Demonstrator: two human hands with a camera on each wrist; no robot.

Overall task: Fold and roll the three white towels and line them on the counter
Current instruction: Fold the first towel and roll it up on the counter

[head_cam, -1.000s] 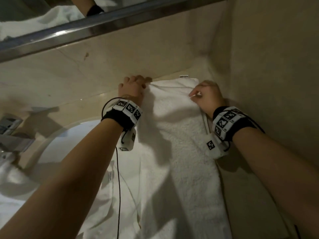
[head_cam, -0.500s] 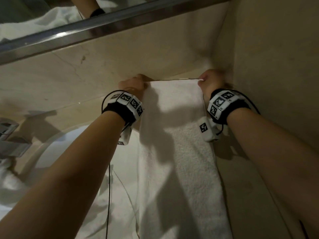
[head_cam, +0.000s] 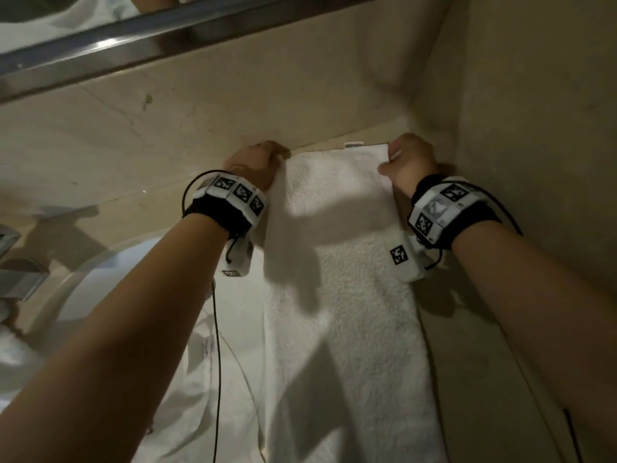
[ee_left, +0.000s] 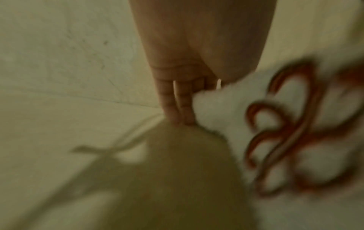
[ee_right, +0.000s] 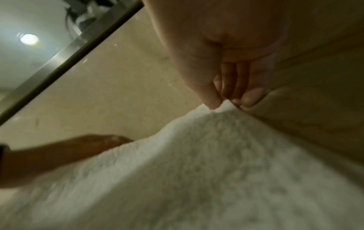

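Note:
A long white towel (head_cam: 344, 295) lies folded in a strip on the beige counter (head_cam: 467, 345), running from the back wall toward me. My left hand (head_cam: 257, 163) grips its far left corner, fingers curled round the edge (ee_left: 199, 101). My right hand (head_cam: 409, 158) pinches the far right corner between thumb and fingers (ee_right: 224, 105), lifting it slightly. A small label (head_cam: 354, 145) sticks out at the far edge. A second white towel (head_cam: 213, 379) lies crumpled under and left of the strip, beside the sink. The left wrist view is blurred.
A white sink basin (head_cam: 110, 282) sits at the left with a chrome tap (head_cam: 20, 272) beyond it. A marble backsplash (head_cam: 200, 111) and a mirror frame (head_cam: 133, 38) close the back. The side wall (head_cam: 534, 128) stands right next to my right hand. More white cloth (head_cam: 13, 345) lies far left.
Both hands moved to the towel's far corners and took hold of them. The right hand shifted from flat on the towel to pinching the corner near the side wall.

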